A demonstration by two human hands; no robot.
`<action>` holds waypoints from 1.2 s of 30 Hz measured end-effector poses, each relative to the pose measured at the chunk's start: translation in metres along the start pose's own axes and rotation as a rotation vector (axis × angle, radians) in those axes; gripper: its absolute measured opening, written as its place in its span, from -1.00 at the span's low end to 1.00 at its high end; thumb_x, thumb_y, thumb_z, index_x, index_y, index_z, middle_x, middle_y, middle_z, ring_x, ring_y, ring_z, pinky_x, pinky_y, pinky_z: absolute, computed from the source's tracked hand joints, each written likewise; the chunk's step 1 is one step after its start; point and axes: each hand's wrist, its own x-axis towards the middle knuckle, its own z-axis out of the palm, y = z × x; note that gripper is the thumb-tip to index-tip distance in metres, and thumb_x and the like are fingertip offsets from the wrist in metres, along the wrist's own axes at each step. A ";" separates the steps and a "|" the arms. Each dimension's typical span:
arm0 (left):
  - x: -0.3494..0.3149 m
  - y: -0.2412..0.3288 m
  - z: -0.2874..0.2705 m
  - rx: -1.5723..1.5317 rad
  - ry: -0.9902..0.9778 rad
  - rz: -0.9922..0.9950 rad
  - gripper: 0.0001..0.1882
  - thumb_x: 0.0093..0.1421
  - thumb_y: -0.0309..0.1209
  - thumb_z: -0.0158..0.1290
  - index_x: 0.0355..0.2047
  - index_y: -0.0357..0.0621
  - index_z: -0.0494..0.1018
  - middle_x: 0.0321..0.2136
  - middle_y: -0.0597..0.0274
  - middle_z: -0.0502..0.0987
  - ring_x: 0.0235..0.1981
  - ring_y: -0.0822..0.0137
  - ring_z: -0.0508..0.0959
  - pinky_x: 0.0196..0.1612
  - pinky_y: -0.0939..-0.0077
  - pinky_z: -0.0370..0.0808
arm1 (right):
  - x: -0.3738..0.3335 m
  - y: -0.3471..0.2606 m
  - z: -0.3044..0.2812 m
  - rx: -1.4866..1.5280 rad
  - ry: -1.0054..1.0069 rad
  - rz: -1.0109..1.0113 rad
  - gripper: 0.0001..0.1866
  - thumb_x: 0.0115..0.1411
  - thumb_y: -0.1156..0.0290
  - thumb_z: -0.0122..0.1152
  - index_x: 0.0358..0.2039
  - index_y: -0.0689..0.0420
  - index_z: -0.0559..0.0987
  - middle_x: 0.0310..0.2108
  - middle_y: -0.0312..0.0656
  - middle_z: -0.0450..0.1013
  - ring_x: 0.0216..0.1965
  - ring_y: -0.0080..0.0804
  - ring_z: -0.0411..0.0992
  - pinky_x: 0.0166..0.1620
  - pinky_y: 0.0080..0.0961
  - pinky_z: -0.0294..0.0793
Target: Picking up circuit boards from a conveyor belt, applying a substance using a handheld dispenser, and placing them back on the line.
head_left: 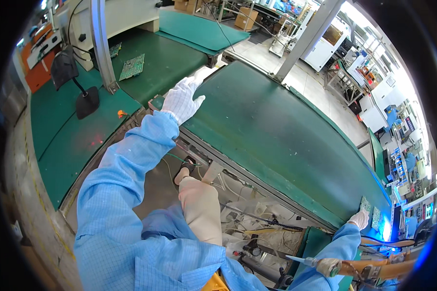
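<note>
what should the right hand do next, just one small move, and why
Probably have the right hand secure the nearer circuit board by its edge: it is already at that board, though its exact grip is too small to tell. A second board lies close beside it, so a careful edge hold seems wise.

We count two gloved hands (182,99) (360,219), two blue sleeves (114,169) (336,251), four circuit boards (132,67) (115,50) (365,203) (376,218), two tall metal posts (102,48) (307,43), one dark sandal (191,163), one black stand (87,103); cardboard boxes (246,18) at back, too cut off for us to total
</note>
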 end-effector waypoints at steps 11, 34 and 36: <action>-0.004 0.007 -0.009 0.079 -0.037 0.018 -0.44 0.24 -0.09 0.06 0.19 0.00 0.30 0.18 0.08 0.37 0.20 0.11 0.35 0.13 0.19 0.41 | 0.008 -0.008 -0.007 -0.214 0.062 -0.143 -0.84 0.15 0.51 0.08 -0.46 0.10 0.64 -0.42 -0.05 0.60 -0.40 -0.19 0.59 -0.33 -0.33 0.56; -0.037 0.227 -0.010 -0.352 -0.212 0.743 -0.21 0.08 0.01 0.20 0.28 0.05 0.22 0.28 -0.04 0.20 0.32 -0.04 0.18 0.26 0.07 0.29 | -0.144 -0.161 -0.294 1.239 -0.391 -0.709 -0.56 0.32 0.17 0.13 0.01 0.30 0.52 -0.13 -0.11 0.54 -0.07 -0.40 0.51 0.00 -0.46 0.50; -0.025 0.247 -0.003 -0.288 -0.205 0.828 -0.20 0.09 0.02 0.19 0.29 0.06 0.20 0.28 0.00 0.21 0.31 -0.05 0.20 0.26 0.08 0.29 | -0.159 -0.141 -0.309 1.372 -0.507 -0.518 -0.58 0.32 0.19 0.15 0.00 0.29 0.53 -0.15 -0.09 0.54 -0.09 -0.41 0.51 -0.01 -0.48 0.49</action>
